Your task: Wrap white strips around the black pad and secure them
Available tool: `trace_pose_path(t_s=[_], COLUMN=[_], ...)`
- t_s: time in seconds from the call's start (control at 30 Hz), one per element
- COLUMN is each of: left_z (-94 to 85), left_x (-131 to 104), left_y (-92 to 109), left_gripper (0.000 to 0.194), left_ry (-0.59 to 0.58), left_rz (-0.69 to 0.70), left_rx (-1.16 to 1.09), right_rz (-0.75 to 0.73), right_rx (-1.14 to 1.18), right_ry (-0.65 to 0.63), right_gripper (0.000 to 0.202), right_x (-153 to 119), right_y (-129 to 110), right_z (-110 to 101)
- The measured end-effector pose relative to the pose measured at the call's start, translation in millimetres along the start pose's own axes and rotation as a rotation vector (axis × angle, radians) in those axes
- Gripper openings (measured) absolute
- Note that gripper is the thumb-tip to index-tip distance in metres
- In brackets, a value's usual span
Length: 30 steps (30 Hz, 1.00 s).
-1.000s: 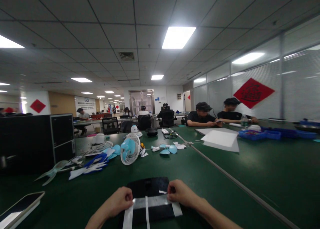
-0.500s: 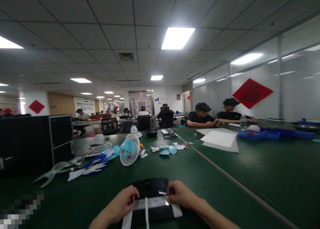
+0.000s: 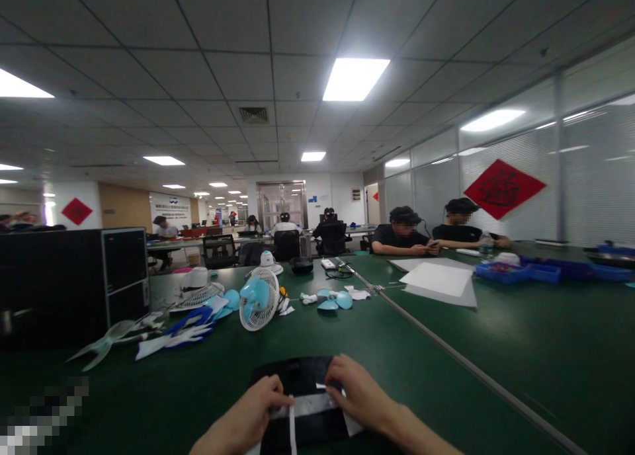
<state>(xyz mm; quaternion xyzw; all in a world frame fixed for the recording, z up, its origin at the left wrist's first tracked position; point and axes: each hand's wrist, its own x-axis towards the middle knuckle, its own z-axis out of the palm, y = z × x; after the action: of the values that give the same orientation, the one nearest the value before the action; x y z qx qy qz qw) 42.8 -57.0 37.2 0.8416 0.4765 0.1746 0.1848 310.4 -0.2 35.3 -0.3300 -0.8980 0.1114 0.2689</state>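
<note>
On the green table in front of me lies a flat black panel (image 3: 307,428) with rounded corners. A shiny, see-through strip (image 3: 312,404) runs across it, and a narrow white strip (image 3: 292,432) crosses this lengthwise. My left hand (image 3: 255,409) is closed, thumb and index finger at the white strip's upper end. My right hand (image 3: 364,392) is at the panel's right side with its fingers curled in over the shiny strip's right end; what they pinch is hidden. White pieces stick out under both hands.
Ahead stand a white fan head with blue blades (image 3: 258,299), a loose blue fan blade (image 3: 335,299) and blue-white gloves (image 3: 181,336). A black computer case (image 3: 124,276) is at left. White sheets (image 3: 436,280) and blue trays (image 3: 501,272) lie at right, near two seated people.
My left hand has moved right, its fingertips now at the white strip. My right hand has shifted slightly and turned further over the panel's right side.
</note>
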Motion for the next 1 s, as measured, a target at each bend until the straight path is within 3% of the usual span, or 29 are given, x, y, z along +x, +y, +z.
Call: trace_pose_path(t_s=[0.13, 0.27, 0.73, 1.0], left_z=[3.7, 6.2, 9.1, 5.2], left_x=[3, 6, 4, 5], left_y=[-5, -12, -16, -9], left_gripper=[0.038, 0.026, 0.026, 0.03], left_ry=[0.017, 0.015, 0.034, 0.024], left_rz=[0.004, -0.011, 0.022, 0.01], left_rx=[-0.007, -0.016, 0.026, 0.074], right_rz=[-0.236, -0.294, -0.341, -0.429], right_rx=[0.024, 0.034, -0.196, -0.235], right_ry=[-0.16, -0.27, -0.222, -0.227], right_gripper=[0.026, 0.047, 0.058, 0.049], right_x=[-5, -5, 5, 2], right_y=[-22, -21, -13, -6], right_z=[16, 40, 67, 74])
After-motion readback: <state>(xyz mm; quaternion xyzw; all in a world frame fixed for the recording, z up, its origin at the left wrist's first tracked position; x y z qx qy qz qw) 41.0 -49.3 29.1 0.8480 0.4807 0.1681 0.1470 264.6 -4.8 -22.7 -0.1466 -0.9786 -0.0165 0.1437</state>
